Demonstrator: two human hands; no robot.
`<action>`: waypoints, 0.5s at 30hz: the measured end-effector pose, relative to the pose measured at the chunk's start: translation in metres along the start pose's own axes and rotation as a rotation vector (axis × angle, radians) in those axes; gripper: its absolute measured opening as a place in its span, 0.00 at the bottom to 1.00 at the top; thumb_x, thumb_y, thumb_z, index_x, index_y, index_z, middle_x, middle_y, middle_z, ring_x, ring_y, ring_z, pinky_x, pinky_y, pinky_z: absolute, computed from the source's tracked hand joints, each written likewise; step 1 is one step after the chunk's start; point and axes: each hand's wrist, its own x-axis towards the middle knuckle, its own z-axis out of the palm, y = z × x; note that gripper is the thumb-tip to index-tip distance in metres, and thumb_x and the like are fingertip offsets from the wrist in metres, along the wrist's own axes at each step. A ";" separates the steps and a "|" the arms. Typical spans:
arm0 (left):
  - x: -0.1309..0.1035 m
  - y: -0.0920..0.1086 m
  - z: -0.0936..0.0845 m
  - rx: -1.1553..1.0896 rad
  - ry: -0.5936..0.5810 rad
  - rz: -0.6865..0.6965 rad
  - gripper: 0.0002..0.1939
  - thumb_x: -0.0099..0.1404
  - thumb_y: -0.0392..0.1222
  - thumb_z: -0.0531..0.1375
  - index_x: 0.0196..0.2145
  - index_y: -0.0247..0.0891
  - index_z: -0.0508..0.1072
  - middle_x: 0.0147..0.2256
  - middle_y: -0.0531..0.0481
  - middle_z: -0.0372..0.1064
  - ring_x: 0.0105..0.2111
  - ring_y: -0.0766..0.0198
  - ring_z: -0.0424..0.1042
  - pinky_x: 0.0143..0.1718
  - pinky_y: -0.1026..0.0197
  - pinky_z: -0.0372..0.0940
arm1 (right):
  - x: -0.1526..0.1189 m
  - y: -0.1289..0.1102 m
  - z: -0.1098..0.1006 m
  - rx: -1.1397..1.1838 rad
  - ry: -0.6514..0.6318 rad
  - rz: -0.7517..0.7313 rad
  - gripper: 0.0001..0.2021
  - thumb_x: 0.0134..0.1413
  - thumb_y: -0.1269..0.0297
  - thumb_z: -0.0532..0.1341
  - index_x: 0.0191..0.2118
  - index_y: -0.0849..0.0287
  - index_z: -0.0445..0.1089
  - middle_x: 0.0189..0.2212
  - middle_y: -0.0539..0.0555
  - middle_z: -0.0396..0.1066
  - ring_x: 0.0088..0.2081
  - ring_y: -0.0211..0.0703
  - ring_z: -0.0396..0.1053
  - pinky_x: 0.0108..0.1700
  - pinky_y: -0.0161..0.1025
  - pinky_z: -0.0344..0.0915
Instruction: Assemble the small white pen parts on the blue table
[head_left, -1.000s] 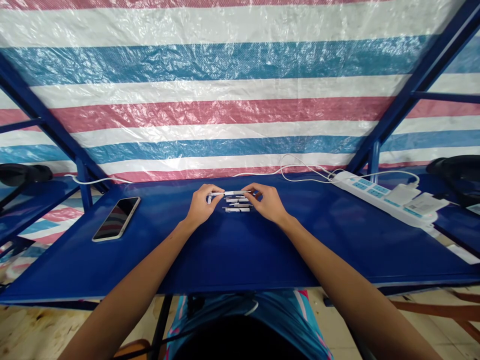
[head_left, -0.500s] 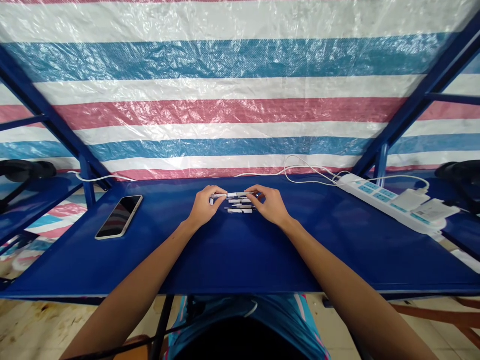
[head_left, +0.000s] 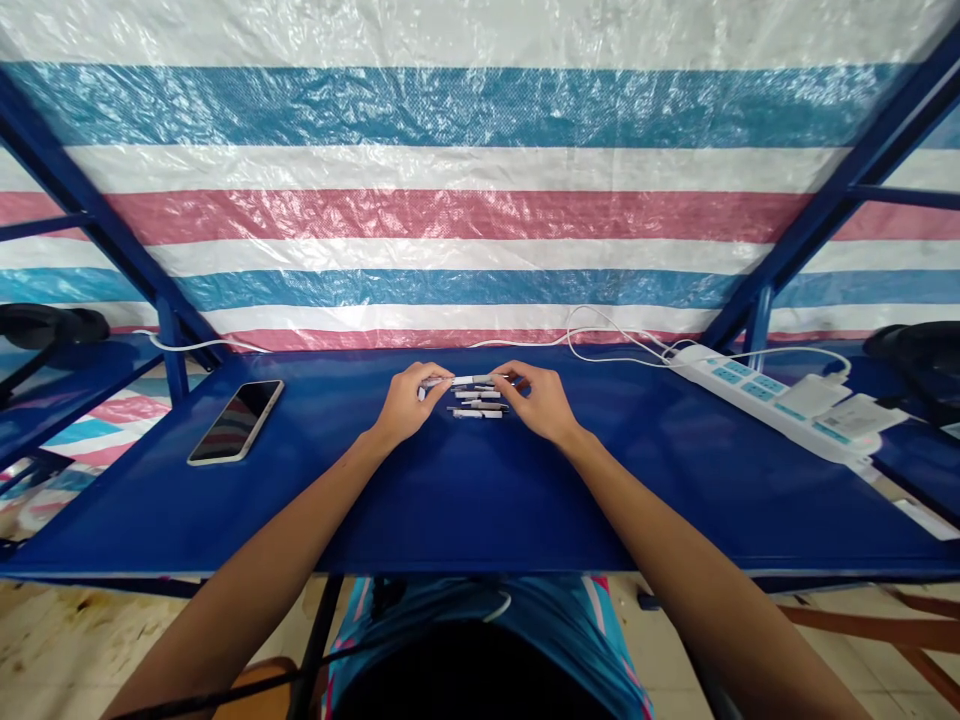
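Note:
My left hand (head_left: pixel 407 400) and my right hand (head_left: pixel 538 401) meet over the middle of the blue table (head_left: pixel 480 500). Between them they hold a slim white and grey pen-like stick (head_left: pixel 471 380), the left fingers pinching its left end and the right fingers its right end. Several similar white sticks with dark parts (head_left: pixel 478 412) lie in a stack just below it, pointing left to right. Their exact kind is too small to tell.
A phone (head_left: pixel 237 422) lies at the left of the table. At the right is a white power strip (head_left: pixel 772 400) with adapters and a white cable (head_left: pixel 616 345) running along the back. Blue metal posts and a striped sheet (head_left: pixel 465 215) stand behind.
The view has shifted slightly, so the table and phone sit a little higher. Both hands keep their pinch on the stick, with little other movement.

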 end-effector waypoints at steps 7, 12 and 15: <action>0.001 0.000 0.000 0.005 -0.028 -0.010 0.13 0.70 0.48 0.58 0.39 0.40 0.80 0.35 0.48 0.79 0.36 0.57 0.75 0.42 0.58 0.69 | 0.000 -0.001 0.000 0.001 -0.006 0.004 0.13 0.63 0.56 0.57 0.34 0.58 0.75 0.27 0.52 0.76 0.29 0.42 0.73 0.34 0.36 0.68; 0.001 0.001 -0.001 0.007 -0.042 -0.022 0.14 0.70 0.48 0.57 0.39 0.40 0.80 0.35 0.48 0.79 0.35 0.57 0.75 0.40 0.59 0.68 | 0.000 -0.002 -0.001 0.007 -0.022 0.025 0.13 0.63 0.56 0.57 0.34 0.57 0.74 0.26 0.52 0.75 0.28 0.42 0.72 0.34 0.36 0.67; 0.001 0.001 -0.001 0.004 -0.041 -0.022 0.14 0.70 0.49 0.57 0.39 0.40 0.80 0.34 0.48 0.79 0.34 0.58 0.74 0.40 0.59 0.68 | 0.000 -0.002 -0.002 0.010 -0.038 0.038 0.14 0.63 0.55 0.57 0.34 0.57 0.74 0.25 0.52 0.75 0.28 0.42 0.72 0.34 0.36 0.67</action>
